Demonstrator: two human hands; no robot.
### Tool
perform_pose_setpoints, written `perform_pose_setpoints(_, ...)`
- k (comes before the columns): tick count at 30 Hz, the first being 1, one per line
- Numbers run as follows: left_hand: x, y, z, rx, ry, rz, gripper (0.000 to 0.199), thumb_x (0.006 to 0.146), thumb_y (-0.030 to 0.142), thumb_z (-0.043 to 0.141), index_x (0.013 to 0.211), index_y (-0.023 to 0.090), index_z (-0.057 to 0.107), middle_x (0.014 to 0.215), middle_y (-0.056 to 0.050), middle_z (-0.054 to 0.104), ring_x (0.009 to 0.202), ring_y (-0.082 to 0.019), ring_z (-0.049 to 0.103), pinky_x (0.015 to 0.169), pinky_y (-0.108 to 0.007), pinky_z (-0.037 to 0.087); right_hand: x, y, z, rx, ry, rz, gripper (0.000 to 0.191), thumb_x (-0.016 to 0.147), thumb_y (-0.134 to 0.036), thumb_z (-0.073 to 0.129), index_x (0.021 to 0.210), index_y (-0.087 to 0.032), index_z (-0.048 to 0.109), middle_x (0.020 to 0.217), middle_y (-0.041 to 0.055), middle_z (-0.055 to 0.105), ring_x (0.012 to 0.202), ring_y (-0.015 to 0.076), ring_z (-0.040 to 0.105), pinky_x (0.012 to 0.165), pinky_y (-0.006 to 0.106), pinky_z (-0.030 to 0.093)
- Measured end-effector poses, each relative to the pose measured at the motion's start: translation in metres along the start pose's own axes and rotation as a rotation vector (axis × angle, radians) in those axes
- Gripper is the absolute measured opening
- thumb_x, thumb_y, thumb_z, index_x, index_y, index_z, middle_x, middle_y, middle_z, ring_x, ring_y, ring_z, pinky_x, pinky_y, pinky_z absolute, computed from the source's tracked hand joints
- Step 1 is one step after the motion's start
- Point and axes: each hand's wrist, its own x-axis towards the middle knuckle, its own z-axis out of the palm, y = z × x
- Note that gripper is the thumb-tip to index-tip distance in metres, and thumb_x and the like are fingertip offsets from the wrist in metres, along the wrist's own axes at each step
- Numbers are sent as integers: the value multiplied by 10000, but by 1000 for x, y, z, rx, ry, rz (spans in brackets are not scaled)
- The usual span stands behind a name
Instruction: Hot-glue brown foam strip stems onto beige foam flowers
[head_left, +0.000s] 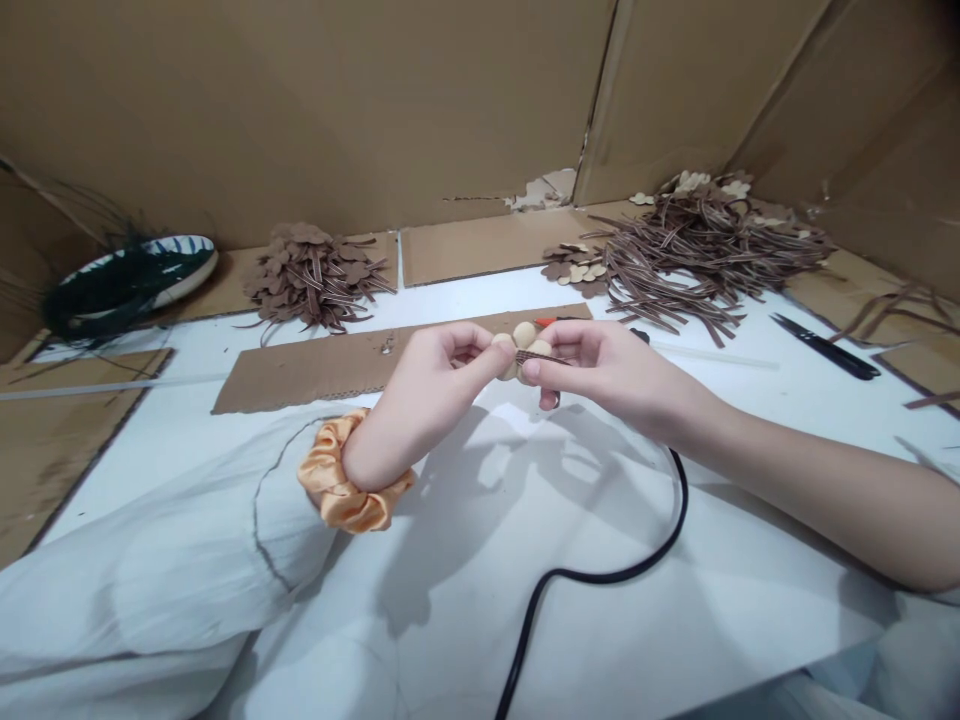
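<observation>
Between my hands is a pale tan flower-shaped cutout [524, 334], held above the white table. My left hand [431, 385] pinches the cutout's left side between thumb and fingers. From the right, my right hand [611, 370] is closed with thumb and finger on a thin brown strip [546, 358] with light lines, which lies across the flower's middle. Whether the strip is fixed to the flower, I cannot tell. Just behind my right fingers shows an orange tip [546, 321] of something mostly hidden.
A pile of brown flower pieces [307, 270] lies back left, and a larger heap of brown strips [697, 245] back right. A cardboard strip [300, 365] lies behind my hands. A black cable [585, 577] crosses the front. Right is a black-handled tool [832, 350]; left, a bowl of dark threads [187, 262].
</observation>
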Motion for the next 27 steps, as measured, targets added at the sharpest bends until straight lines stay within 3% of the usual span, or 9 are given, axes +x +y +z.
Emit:
perform_pose_setpoints(7,2,2,-3,-3,29,14,248,790,349,593,635,155,597,660,-7,623,614,-127,528,604,-236,382,1,3,-3,-52,-30,4,147,751,-303,693,708,-184,618,619,-14,623,651,136,616,638,250,475)
perform_pose_setpoints(11,8,0,-7,-64,88,40,242,772,342,611,605,169,589,625,2,618,580,-122,527,591,-245,388,2,4,-3,51,-38,63,128,783,-280,678,762,-164,629,689,19,689,670,137,661,682,257,514)
perform_pose_setpoints(17,19,-3,-17,-109,130,85,184,746,285,609,600,175,600,621,-2,605,596,-127,537,578,-241,402,2,4,0,303,-8,132,267,910,-331,524,791,-135,660,745,82,735,688,152,703,689,273,562)
perform_pose_setpoints(22,25,-7,-20,-141,164,96,185,734,269,590,574,178,567,599,9,554,597,-123,510,553,-240,381,0,4,3,430,-58,164,315,945,-331,460,814,-130,664,767,90,741,702,156,710,686,270,569)
perform_pose_setpoints(27,26,-8,-22,-174,164,117,180,722,243,597,560,174,564,580,20,507,573,-105,459,551,-242,362,0,3,5,504,-62,216,486,961,-453,352,792,-127,671,769,108,742,686,165,707,688,289,572)
